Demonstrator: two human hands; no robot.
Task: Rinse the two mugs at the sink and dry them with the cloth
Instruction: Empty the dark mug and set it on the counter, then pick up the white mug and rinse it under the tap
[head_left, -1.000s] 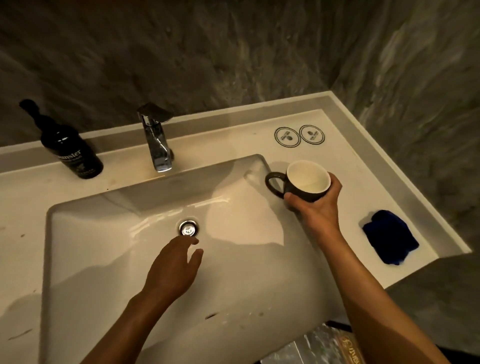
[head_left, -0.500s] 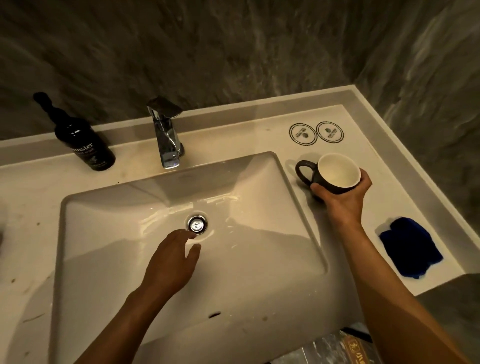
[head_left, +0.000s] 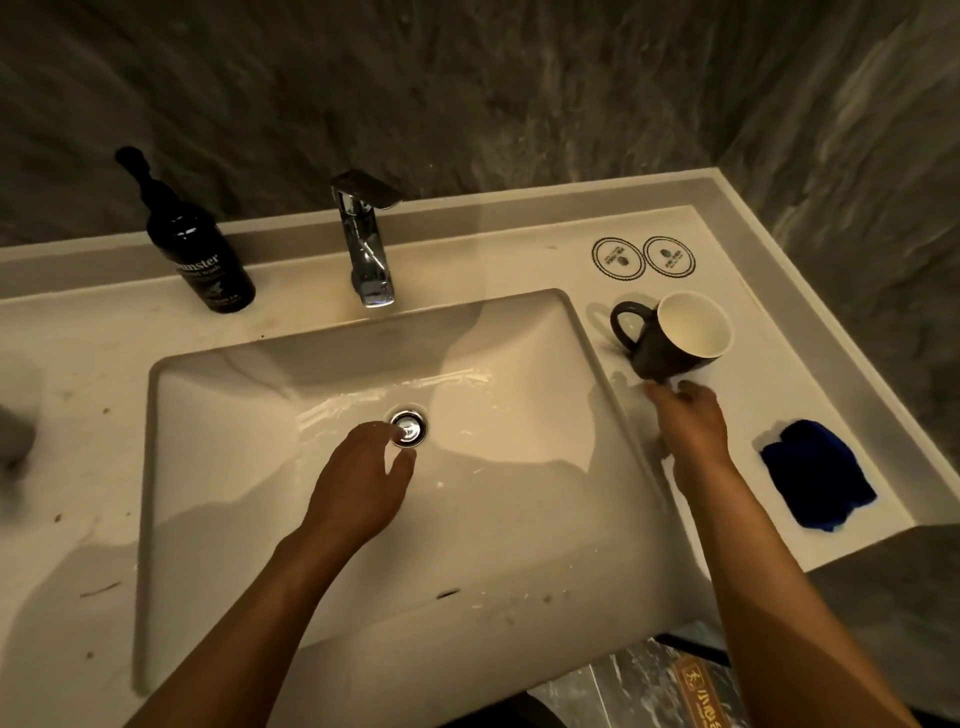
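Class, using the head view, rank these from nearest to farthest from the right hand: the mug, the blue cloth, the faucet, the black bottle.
From the right hand:
1. Mug, just beyond the fingertips, on the counter right of the basin.
2. Blue cloth, to its right near the counter edge.
3. Faucet, behind the basin, to the left.
4. Black bottle, far left at the back.
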